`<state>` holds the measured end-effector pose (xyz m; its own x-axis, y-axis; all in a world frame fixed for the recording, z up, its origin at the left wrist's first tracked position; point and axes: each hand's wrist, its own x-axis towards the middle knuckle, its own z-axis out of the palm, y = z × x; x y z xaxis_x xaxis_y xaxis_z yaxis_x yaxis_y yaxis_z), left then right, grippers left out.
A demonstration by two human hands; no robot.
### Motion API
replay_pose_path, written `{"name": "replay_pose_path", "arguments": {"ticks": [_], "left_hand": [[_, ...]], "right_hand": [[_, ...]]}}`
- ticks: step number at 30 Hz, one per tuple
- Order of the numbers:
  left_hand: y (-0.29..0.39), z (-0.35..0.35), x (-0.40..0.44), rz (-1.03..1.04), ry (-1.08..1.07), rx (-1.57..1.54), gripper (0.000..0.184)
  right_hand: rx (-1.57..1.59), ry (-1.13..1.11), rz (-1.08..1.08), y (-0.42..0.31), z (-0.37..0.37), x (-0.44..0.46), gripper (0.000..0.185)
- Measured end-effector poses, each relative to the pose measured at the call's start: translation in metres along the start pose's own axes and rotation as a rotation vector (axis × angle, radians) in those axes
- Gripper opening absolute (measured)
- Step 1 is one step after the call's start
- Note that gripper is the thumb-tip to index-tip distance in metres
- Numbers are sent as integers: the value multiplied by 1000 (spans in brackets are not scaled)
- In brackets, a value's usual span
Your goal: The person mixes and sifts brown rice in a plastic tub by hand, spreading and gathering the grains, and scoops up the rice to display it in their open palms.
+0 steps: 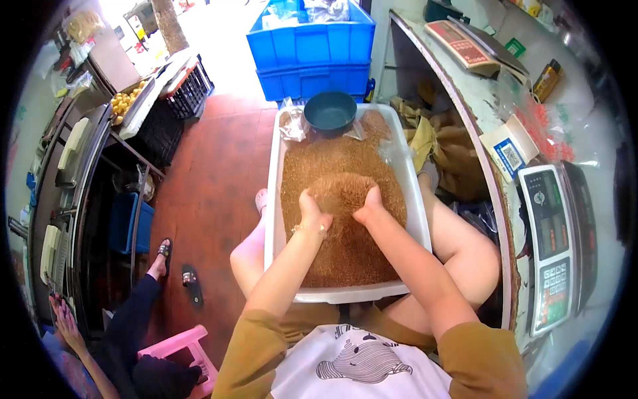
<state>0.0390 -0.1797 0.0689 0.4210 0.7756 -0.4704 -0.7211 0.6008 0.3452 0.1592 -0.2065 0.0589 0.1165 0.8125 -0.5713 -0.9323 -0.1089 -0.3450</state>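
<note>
A large white tub [271,219] stands between my legs, filled with a brown, grainy material [312,156]. Over its middle, my left hand [312,214] and my right hand [370,205] are side by side with thumbs up, a clump of the brown material lifted between and beyond them. The fingers of both hands are mostly hidden in it. A dark green bowl [330,112] rests at the tub's far end, beside a clear plastic bag [292,125].
Blue crates [312,50] are stacked beyond the tub. A digital scale [550,246] and a QR-code card [510,154] occupy the right counter [458,80]. At lower left another person sits near a pink stool [176,344]; a loose slipper [192,286] lies on the red floor.
</note>
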Motion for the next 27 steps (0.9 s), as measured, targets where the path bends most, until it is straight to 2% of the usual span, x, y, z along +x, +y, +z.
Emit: {"name": "replay_pose_path", "arguments": {"ticks": [3,5,7,9,11,13,14,15,16,18,19,21,22,23,26,27], "left_hand": [[17,29,28,105,-131,-53,38],[21,46,27,130,-162,-47,26],[16,39,42,124,-102,45,23],[8,27,39,117,3,163,19],[5,27,14,75,185,343,18],[-4,-7,25,328,62,614,22],[-7,-26,39,452,-1,749,25],[4,-26,34,434,-30,1036,38],[8,-23,28,568,29,1347,39],[12,-11,11,824,166,1968,41],[9,-17,25,1075,259,2036,41],[15,-16,45,1165,200,2029,42],[19,-15,56,1212,170,2025,42],[21,-16,68,1219,145,2004,41],[19,-16,78,924,138,2109,39],[16,-26,86,962,156,2132,37]], "right_hand": [[29,-113,-124,-22,39,20,43],[50,-113,-109,-29,48,32,41],[25,-65,-80,-33,61,25,39],[-151,97,-96,-29,72,-12,39],[-435,234,-100,-23,35,13,49],[-488,254,-155,-17,18,5,42],[-622,207,-251,-15,8,7,36],[-753,161,-349,-13,1,7,31],[-882,117,-444,-12,-3,10,27],[-1241,16,-768,-9,-2,18,20],[-1423,-12,-946,-8,2,23,19],[-1688,-14,-1224,-6,14,34,22],[-1802,-19,-1186,-8,19,40,23],[-1915,-21,-1145,-11,24,45,24],[-2121,57,-1060,-11,20,63,28],[-2162,104,-1013,-8,21,64,28]]}}
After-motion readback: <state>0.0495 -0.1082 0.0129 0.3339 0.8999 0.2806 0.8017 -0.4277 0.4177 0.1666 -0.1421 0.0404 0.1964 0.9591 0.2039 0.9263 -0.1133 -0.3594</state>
